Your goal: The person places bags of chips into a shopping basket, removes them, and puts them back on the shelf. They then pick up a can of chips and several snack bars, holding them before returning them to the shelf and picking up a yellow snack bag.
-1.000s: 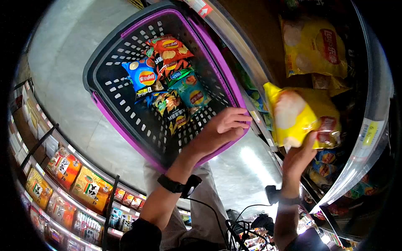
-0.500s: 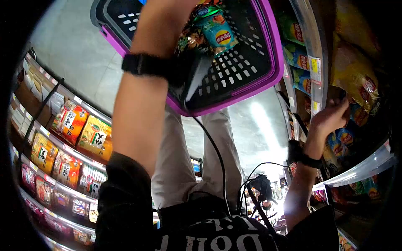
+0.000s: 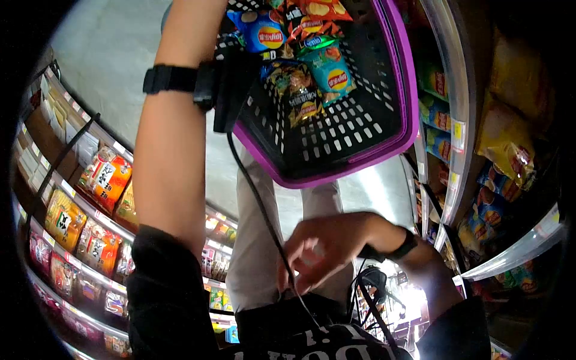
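A black shopping basket with a purple rim [image 3: 408,78] fills the top middle of the view. Inside it lie several bags of chips: a blue bag [image 3: 263,33], an orange-red bag [image 3: 318,24], a teal bag [image 3: 332,75] and a dark patterned bag [image 3: 294,90]. My left forearm reaches up past the basket's left side, and its hand is beyond the top edge. A strapped black device [image 3: 225,90] sits on that wrist. My right hand [image 3: 327,246] is in front of my waist, fingers curled and pinched at the black cable [image 3: 261,207], slightly blurred.
Shelves of packaged snacks [image 3: 99,240] curve along the left. On the right, a shelf with a clear front edge [image 3: 459,120] holds more chip bags, including a large yellow bag [image 3: 507,141]. Grey floor [image 3: 114,66] shows between, and the cable hangs before my legs.
My right hand has left the right-hand shelf and come to the cable at my waist. My left arm has shifted left and up, taking its hand out of view. More of the basket's bags show.
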A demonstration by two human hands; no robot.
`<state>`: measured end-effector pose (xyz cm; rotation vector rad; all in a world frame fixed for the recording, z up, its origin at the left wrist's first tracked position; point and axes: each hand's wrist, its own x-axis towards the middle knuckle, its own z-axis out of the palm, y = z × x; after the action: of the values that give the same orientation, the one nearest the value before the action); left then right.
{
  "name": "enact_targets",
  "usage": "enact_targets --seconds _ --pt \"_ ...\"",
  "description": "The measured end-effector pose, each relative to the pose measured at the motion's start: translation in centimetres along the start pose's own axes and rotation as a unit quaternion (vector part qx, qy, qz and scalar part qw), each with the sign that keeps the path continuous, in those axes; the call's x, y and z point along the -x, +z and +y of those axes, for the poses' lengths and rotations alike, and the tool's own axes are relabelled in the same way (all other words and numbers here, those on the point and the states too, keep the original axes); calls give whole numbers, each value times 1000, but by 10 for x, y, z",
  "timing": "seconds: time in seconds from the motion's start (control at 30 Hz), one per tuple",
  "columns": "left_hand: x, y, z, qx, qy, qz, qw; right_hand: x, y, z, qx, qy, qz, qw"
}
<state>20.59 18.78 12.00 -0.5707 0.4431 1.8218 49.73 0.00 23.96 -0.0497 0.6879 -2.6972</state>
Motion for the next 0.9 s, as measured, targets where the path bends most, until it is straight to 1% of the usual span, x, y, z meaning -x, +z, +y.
enact_targets --seconds 0.03,0.07,0.1,0.13,0.17,0.2,0.23,0.27,0.33,0.37,0.4,0.43,0.47,0.5,0.53,0.57,0.6,0.63,0.67,0.7,0.73,0.8,0.83,0.9 --pt "-2 -9 14 3 1 -7 1000 -5 -23 4 -57 -92 62 992" --pt "-3 -20 29 15 -21 -40 999 0 -58 -3 -20 -7 169 985" --pt "-4 -32 46 26 -43 -73 996 -1 -92 -4 21 23 297 954" --pt "-1 -40 59 36 -66 -103 992 -3 -128 5 -25 51 410 911" --pt "1 -48 71 45 -90 -132 986 -12 -168 13 43 3 467 883" --pt "4 -48 77 53 -115 -160 979 -29 -175 -19 -106 59 559 820" --pt "19 -32 75 54 -51 -41 996 -40 -210 -9 -193 37 598 777" --pt "30 -33 76 51 -56 -46 996 -52 -236 -2 -192 30 599 777" --pt "49 -44 80 51 -30 -52 997 -72 -286 15 -337 -9 616 711" --pt "57 -42 81 47 -37 -59 996 -75 -321 41 -307 -41 603 735" --pt "66 -40 83 56 -29 -3 998 -77 -327 48 -308 -50 604 734" --pt "75 -40 84 65 -17 56 996 -79 -324 56 -179 -41 632 753" --pt "82 -45 83 61 -21 55 996 -82 -315 65 -47 -29 649 759" --pt "89 -52 79 30 -17 62 998 -85 -304 74 86 -13 654 751" --pt "97 -60 75 -1 -13 67 998 -87 -295 83 218 3 649 729" --pt "104 -67 70 -18 -23 81 996 -87 -292 94 347 20 633 692" --pt "109 -74 64 -34 -33 91 995 -89 -293 101 351 17 636 688" --pt "114 -82 58 -65 -49 91 993 -91 -299 114 -31 -101 683 723" --pt "118 -90 52 -66 -83 71 992 -92 -302 121 -408 -201 616 643" --pt "120 -98 49 -70 -75 87 991 -83 -306 130 -451 -194 559 668" --pt "121 -100 42 -79 -71 104 989 -83 -296 119 -453 -199 558 666" --pt "134 -117 19 -131 -55 150 978 -84 -273 88 -494 -153 567 641" --pt "137 -121 14 -126 -58 154 978 -88 -281 92 -501 -157 562 639" --pt "141 -126 8 -139 -59 161 975 -101 -307 103 -460 -193 510 700"
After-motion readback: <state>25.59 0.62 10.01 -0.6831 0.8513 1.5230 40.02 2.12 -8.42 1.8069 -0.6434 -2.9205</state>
